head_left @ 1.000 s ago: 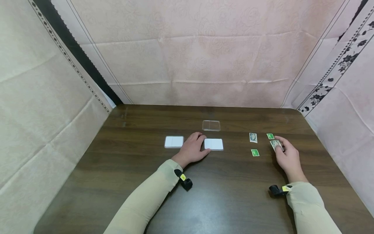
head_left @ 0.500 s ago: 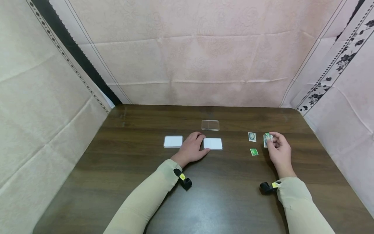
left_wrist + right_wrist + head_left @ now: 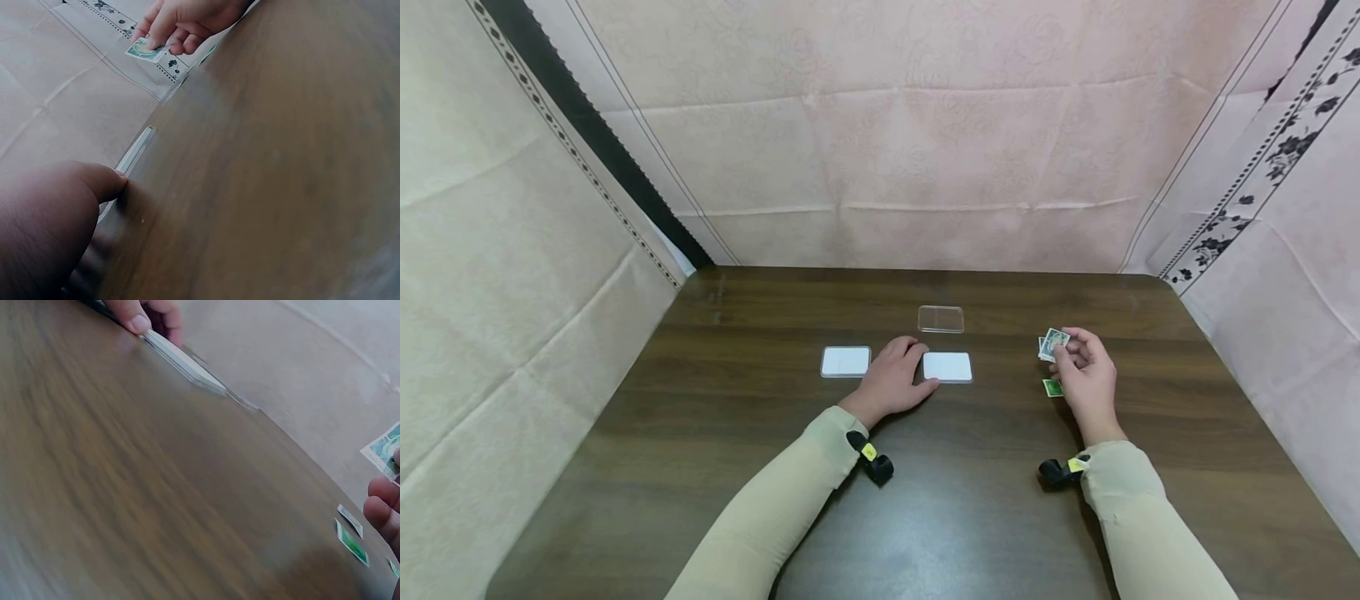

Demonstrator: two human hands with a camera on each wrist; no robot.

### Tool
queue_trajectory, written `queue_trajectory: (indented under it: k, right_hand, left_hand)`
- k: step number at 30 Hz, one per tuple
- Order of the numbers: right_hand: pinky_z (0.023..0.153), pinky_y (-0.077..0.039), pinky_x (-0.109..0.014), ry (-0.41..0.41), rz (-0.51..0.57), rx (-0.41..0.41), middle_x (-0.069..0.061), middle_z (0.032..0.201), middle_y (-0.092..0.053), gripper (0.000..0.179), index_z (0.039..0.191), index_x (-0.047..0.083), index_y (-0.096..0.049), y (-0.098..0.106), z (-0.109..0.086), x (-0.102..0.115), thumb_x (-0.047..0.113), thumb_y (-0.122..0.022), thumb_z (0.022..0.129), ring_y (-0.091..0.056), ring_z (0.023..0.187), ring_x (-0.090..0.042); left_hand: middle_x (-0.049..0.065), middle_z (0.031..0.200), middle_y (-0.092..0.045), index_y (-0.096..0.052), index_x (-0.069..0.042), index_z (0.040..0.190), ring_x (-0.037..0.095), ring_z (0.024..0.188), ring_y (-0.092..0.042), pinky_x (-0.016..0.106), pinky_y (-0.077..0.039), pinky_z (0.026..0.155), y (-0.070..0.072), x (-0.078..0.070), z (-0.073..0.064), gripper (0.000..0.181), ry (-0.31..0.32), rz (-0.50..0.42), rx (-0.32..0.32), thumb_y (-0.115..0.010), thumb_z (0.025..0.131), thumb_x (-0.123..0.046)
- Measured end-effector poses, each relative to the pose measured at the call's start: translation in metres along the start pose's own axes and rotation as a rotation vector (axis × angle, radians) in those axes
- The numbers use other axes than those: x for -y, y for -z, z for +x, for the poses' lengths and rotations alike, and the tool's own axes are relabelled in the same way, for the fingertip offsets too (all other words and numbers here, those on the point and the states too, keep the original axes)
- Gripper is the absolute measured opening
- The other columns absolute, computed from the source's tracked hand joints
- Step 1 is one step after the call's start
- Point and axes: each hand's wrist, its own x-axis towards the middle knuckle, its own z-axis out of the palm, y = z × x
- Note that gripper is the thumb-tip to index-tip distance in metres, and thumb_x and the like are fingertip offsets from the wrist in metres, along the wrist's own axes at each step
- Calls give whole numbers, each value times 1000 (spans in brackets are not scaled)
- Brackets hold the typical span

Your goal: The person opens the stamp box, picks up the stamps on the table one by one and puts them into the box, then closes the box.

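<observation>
My right hand (image 3: 1086,379) pinches a blue-green postage stamp (image 3: 1056,340) between thumb and fingers, raised above the table. In the head view it overlaps a second bluish stamp (image 3: 1042,350) lying flat. Just nearer lies a green stamp (image 3: 1052,388); another green stamp (image 3: 393,568) shows at the right wrist view's edge, hidden by my right hand in the head view. My left hand (image 3: 891,375) holds the left end of a flat clear case with a white top (image 3: 948,367), thumb at its near corner and index finger at the far one.
A second white-topped flat case (image 3: 844,362) lies left of my left hand. A clear, empty-looking plastic lid (image 3: 941,319) lies farther back. Patterned cloth (image 3: 880,142) hangs behind and beside the brown wooden table (image 3: 775,400).
My right hand has carried the pinched stamp leftward, past the far green stamp to over the flat bluish stamp. My left hand and both white-topped cases have stayed in place.
</observation>
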Motion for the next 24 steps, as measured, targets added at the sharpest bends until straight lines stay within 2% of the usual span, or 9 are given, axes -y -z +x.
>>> queue_trajectory:
  k: [4,10,18,24]
  right_hand:
    - [56,-56,-22,11,48,29,-7,93,-63,32,129,-2,-57,-8,-7,15,-1,-61,98,-64,63,-10]
    - [55,-55,-23,42,72,78,-6,88,-60,34,129,-7,-54,-21,-15,32,-3,-61,97,-64,61,-12]
    - [56,-56,-25,24,25,106,-11,93,-64,34,130,1,-60,-41,-9,10,0,-64,96,-64,63,-13]
    - [56,-56,-26,55,-41,161,-18,94,-64,31,128,3,-61,-57,-12,9,2,-63,98,-63,64,-16]
  left_hand:
    - [11,151,-42,-50,-15,145,25,141,-39,41,-36,115,1,-1,-1,64,3,-2,7,-57,97,-56]
    - [11,151,-42,-49,-15,146,25,141,-39,41,-35,115,1,-1,-1,64,5,2,11,-56,97,-57]
    - [10,150,-42,-49,-15,146,24,140,-39,40,-35,115,1,-1,0,64,14,4,14,-56,97,-57]
    - [10,150,-42,-49,-15,145,24,140,-39,41,-35,114,1,-1,0,64,10,3,9,-56,97,-56]
